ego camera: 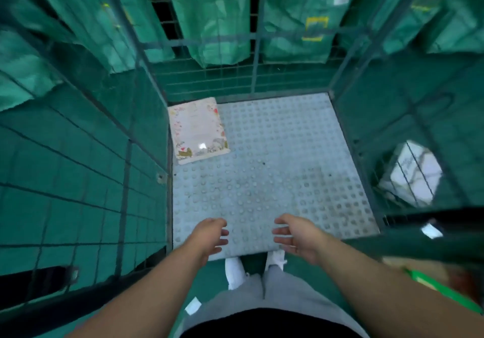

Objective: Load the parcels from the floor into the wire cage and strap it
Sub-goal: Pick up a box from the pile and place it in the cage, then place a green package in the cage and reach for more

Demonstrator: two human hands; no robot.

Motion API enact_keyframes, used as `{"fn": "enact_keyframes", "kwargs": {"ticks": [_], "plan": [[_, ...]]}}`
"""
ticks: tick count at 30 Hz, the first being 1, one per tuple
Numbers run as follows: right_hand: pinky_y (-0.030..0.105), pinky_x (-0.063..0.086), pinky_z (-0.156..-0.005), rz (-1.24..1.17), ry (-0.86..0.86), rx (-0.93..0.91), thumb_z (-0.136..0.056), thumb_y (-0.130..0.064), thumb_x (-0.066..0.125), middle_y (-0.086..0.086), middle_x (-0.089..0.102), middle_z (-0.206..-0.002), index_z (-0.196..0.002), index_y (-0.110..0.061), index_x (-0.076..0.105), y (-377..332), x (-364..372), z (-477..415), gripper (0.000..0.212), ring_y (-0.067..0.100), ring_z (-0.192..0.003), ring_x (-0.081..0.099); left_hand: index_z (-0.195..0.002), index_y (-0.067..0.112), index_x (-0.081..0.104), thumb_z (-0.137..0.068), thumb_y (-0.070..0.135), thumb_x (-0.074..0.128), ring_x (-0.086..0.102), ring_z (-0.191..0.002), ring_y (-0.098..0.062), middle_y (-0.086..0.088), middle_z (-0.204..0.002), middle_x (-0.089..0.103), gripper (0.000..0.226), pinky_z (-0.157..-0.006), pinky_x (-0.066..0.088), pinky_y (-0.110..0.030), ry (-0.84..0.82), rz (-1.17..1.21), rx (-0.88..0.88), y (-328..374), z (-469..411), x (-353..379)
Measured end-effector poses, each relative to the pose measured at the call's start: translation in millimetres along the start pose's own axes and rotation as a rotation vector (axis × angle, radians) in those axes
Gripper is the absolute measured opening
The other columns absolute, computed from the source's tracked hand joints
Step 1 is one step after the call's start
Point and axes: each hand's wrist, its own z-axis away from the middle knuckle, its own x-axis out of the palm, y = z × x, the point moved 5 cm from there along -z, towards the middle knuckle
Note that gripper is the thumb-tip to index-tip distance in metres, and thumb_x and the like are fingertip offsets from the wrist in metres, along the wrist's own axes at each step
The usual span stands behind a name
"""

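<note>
I look down into a green wire cage (146,81) with a grey studded floor plate (275,170). One flat parcel with a floral print (197,129) lies in the cage's far left corner. My left hand (209,235) and my right hand (296,235) hover side by side over the plate's front edge, fingers spread and palms facing each other, holding nothing. A white parcel with cord around it (411,172) sits outside the cage, seen through the right wire wall.
Green sacks (220,18) hang behind the cage's back wall. A brown box with a green strip (429,277) lies at my right. A black strap (39,282) hangs on the left wall. My white shoes (235,272) stand at the cage's open front.
</note>
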Motion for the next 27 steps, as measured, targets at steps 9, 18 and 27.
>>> {"fn": "enact_keyframes", "kwargs": {"ticks": [9,18,27], "plan": [[0.031,0.048,-0.073,-0.363,0.174,-0.001,-0.098,-0.035,0.055,0.003,0.075,-0.106,-0.113,-0.018,0.067,93.1,-109.7,37.5,0.026,0.02,-0.096,0.071,-0.111,0.014,0.064,-0.102,0.028,0.053,0.067,-0.085,-0.021,-0.006,-0.106,0.071,0.02,-0.077,0.052,-0.034,-0.144,-0.334,0.075,12.4,19.3,117.5],[0.03,0.044,-0.07,-0.706,0.283,-0.005,-0.1,-0.037,0.05,0.002,0.072,-0.1,-0.109,-0.019,0.066,215.7,-238.4,67.2,0.026,0.019,-0.085,0.067,-0.111,0.012,0.064,-0.104,0.024,0.051,0.065,-0.09,-0.023,-0.009,-0.112,0.069,0.018,-0.077,0.05,-0.034,-0.215,-0.68,0.15,-3.1,62.7,287.5],[0.029,0.038,-0.067,-0.939,0.471,0.029,-0.102,-0.029,0.049,0.004,0.066,-0.092,-0.113,-0.017,0.063,362.5,-401.4,116.5,0.021,0.02,-0.081,0.058,-0.114,0.017,0.062,-0.102,0.028,0.054,0.065,-0.084,-0.021,-0.007,-0.104,0.069,0.018,-0.069,0.048,-0.03,-0.414,-1.011,0.24,-71.4,139.7,512.8]]}}
